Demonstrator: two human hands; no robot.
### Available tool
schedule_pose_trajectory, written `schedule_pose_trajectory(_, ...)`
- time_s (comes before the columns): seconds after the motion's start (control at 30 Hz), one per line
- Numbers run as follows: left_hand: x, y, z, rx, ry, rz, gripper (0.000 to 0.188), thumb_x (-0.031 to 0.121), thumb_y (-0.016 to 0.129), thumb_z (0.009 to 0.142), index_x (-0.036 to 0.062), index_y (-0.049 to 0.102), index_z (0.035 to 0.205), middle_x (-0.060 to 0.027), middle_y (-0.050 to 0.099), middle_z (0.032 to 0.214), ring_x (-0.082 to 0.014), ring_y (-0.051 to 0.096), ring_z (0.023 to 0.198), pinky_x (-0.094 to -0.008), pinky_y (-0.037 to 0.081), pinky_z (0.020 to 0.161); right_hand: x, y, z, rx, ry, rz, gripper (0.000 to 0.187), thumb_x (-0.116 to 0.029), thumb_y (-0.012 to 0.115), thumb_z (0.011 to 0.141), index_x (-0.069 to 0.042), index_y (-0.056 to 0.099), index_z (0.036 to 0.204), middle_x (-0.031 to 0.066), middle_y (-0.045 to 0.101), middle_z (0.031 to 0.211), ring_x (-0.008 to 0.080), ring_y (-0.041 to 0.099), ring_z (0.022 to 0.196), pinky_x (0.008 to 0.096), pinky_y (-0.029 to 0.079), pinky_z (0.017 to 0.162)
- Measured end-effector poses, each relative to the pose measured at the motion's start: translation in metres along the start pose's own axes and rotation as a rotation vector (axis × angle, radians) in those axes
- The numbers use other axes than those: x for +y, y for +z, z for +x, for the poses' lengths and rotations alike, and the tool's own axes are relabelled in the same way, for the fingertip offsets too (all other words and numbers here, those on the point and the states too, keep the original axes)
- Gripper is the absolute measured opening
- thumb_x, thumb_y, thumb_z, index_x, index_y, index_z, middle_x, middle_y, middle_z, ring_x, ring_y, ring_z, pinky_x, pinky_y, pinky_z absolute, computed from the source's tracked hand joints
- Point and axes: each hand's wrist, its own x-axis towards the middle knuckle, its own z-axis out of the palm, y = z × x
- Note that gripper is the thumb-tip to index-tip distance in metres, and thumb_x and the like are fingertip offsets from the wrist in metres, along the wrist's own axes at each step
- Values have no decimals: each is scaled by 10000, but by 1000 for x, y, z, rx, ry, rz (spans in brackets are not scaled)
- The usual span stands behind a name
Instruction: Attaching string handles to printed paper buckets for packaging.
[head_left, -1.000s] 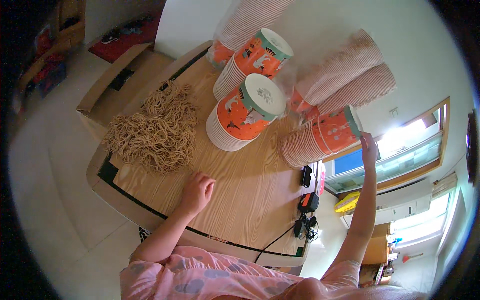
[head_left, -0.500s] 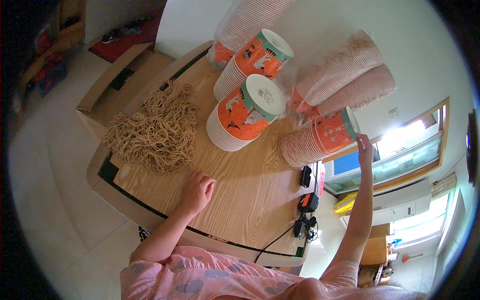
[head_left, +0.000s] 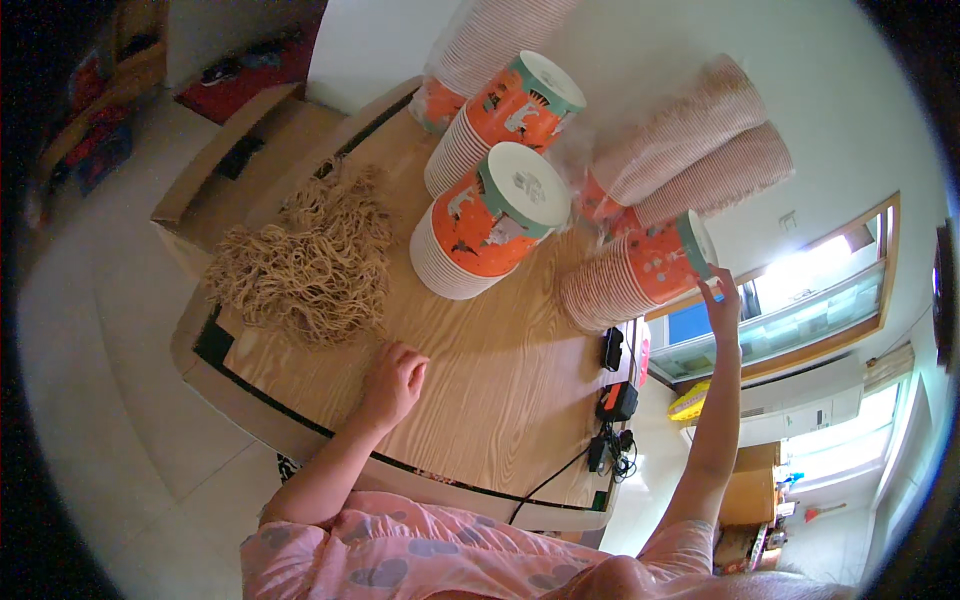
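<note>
My right hand [head_left: 724,303] reaches to the right-hand stack of paper tubs. Its fingers are apart, with the tips against the side of the top tub [head_left: 665,262], which is orange with a green band and a white base facing up. My left hand [head_left: 398,378] rests on the wooden tabletop with its fingers curled in and nothing visible in them. Ahead of it stands another upside-down stack of tubs [head_left: 480,235], with a similar stack [head_left: 515,105] behind. A loose heap of tan twisted paper cords [head_left: 310,265] lies left of the stacks.
Clear plastic sleeves of nested tubs [head_left: 690,140] lean at the back right, and another wrapped stack [head_left: 490,50] stands at the back. Black adapters and cables [head_left: 615,405] lie along the table's right edge. A wooden chair [head_left: 225,170] stands at the left.
My right hand has shifted slightly left, its fingers now more spread against the tub's side. My left hand stays in place. The view has tilted a little.
</note>
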Motion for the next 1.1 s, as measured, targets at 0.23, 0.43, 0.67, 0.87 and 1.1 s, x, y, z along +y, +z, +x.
schedule_pose_trajectory(0.23,-5,5,-1,19,17,4,90,40,629,741,50,601,826,-98,572,849,-284,542,819,-388,457,720,-11,-1,-7,-32,-35,61,456,-141,714,760,-75,515,1164,127,588,1159,273,541,1111,377,422,908)
schedule_pose_trajectory(0.43,-4,5,1,22,7,2,83,50,632,738,59,604,816,-90,578,817,-281,541,811,-388,452,732,-11,2,-6,-5,-28,40,401,-130,683,788,-63,516,1146,137,596,1128,273,540,1110,364,411,928)
schedule_pose_trajectory(0.67,-3,3,2,13,34,46,80,50,639,731,64,608,804,-80,578,837,-274,540,818,-387,450,742,-33,13,4,76,1,-65,469,-167,685,770,-91,497,1193,146,503,1252,302,464,1187,385,389,959)
schedule_pose_trajectory(0.87,1,-2,4,16,61,62,85,44,637,730,59,608,809,-81,579,842,-274,545,816,-388,456,733,-69,60,20,121,-320,-515,510,-276,663,727,-139,518,1196,140,423,1325,318,329,1286,535,230,1043)
schedule_pose_trajectory(1.1,7,-4,6,9,60,63,81,41,637,731,53,606,804,-91,584,844,-287,550,810,-390,459,727,-83,116,35,115,-458,-655,300,-216,610,712,-104,599,990,140,490,1234,299,385,1237,574,199,1051)
